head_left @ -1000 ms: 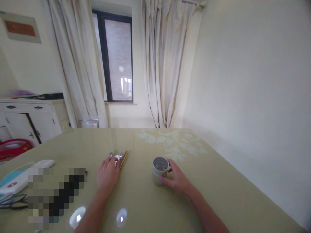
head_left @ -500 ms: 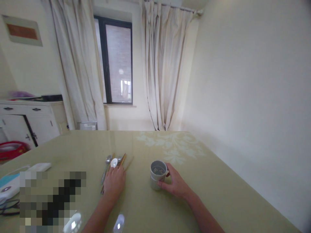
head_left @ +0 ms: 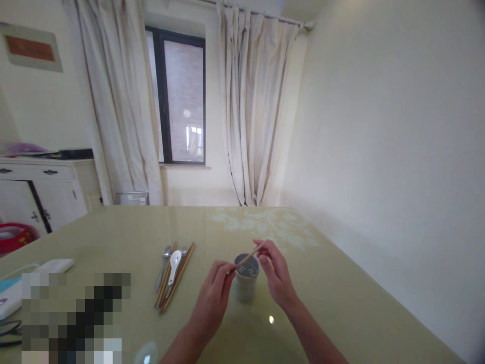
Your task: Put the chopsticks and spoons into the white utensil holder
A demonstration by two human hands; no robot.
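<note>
"Chopstick (head_left: 248, 257), where?"
"Over the grey cup (head_left: 245, 291), slanting toward two o'clock."
"Grips?"
"Left hand (head_left: 213, 290), aimed toward one o'clock, pinches its lower end; right hand (head_left: 277, 277), aimed toward eleven, meets the other, whether gripping I can't tell."

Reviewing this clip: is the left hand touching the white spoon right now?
Apart. The head view shows chopsticks and a strip of bare table between the left hand and the white spoon.

A home interior; cream curtains (head_left: 261, 101), dark-framed window (head_left: 185, 96), white drawered cabinet (head_left: 60, 189)
</note>
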